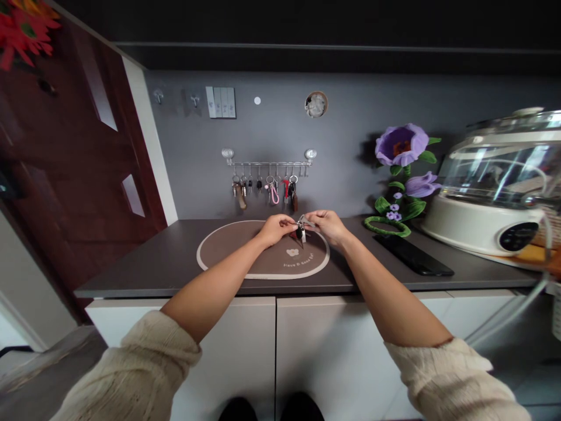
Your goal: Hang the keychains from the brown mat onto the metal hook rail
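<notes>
Several assorted key bunches (243,190) already hang from the slim metal hook rail (269,164), but my left fingers (286,221) and right fingers (316,216) pinch one small black-and-silver keyring (300,232), unhung, above the brown oval mat (232,251).

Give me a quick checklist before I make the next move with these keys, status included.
1. Left hand holding the keys: ok, gripping at their near side.
2. Right hand at the keys: ok, pinching them from the other side.
3. Rack mounted: ok, on the wall with other key sets hanging from it.
4. Phone out of the way: ok, lying apart from both hands.
5. Key ring closed: cannot tell, too small and partly hidden.
</notes>
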Available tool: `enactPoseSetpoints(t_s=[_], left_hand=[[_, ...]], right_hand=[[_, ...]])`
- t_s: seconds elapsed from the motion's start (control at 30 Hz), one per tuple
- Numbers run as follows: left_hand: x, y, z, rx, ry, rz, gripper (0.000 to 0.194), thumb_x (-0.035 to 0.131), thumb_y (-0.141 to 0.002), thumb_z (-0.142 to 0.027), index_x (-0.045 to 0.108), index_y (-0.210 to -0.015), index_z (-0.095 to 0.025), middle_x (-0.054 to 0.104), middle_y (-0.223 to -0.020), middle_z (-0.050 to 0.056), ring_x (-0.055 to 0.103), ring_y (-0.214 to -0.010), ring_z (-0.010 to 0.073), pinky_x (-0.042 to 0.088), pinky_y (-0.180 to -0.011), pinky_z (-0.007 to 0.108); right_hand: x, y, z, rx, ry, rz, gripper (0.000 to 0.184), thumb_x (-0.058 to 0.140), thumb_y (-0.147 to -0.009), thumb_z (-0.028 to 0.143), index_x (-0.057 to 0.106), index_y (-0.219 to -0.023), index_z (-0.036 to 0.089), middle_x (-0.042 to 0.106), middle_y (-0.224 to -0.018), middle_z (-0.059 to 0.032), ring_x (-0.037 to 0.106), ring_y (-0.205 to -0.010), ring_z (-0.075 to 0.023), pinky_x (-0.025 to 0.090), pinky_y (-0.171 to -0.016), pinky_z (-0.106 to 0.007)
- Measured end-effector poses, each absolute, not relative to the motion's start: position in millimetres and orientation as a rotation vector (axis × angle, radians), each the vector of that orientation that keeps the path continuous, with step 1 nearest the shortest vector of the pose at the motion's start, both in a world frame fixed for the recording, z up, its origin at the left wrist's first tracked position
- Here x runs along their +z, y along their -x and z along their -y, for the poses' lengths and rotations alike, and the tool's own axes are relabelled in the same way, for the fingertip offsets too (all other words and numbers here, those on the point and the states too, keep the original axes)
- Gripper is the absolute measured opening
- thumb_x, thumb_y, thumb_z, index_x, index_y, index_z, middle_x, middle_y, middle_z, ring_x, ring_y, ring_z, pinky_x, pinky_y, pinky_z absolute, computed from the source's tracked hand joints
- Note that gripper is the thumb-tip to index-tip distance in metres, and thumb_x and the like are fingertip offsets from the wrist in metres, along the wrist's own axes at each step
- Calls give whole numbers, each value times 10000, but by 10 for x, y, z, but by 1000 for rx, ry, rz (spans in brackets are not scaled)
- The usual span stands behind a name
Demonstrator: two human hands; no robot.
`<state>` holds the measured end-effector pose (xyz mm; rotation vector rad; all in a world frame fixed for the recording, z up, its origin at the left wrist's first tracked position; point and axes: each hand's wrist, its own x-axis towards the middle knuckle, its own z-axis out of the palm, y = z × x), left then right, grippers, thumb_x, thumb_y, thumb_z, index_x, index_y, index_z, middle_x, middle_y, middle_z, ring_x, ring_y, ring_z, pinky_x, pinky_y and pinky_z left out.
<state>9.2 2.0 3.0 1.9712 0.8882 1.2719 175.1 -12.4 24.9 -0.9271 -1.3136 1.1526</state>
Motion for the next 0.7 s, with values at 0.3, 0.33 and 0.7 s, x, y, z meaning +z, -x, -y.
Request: enactPoseSetpoints(t_s=[0.3,0.33,0.7], left_hand=[[33,-97,-12,1308,-2048,-847,215,583,-666,-320,626,-728,-118,634,-681,40,529,-617,114,408,-642,251],[39,-93,-12,1314,-2044,-843,210,573,-674,-312,627,-731,-117,637,-694,43,535,-629,118,409,-651,253],[64,-48,-129,1489,-1970,-900,188,545,-684,-306,609,-721,-132,616,-720,31,528,-690,131,398,-694,258]], right_hand=[[260,-1732,129,1211,901,1303,29,590,-700,117,611,-684,106,592,-589,-18,570,-558,-66,521,-673,-225],[260,-1734,127,1212,900,1304,23,593,-697,119,610,-689,106,591,-584,-18,571,-558,-69,521,-660,-223],[247,-1754,125,1330,902,1303,43,596,-698,148,584,-733,125,554,-506,4,572,-545,-83,502,-619,-228]])
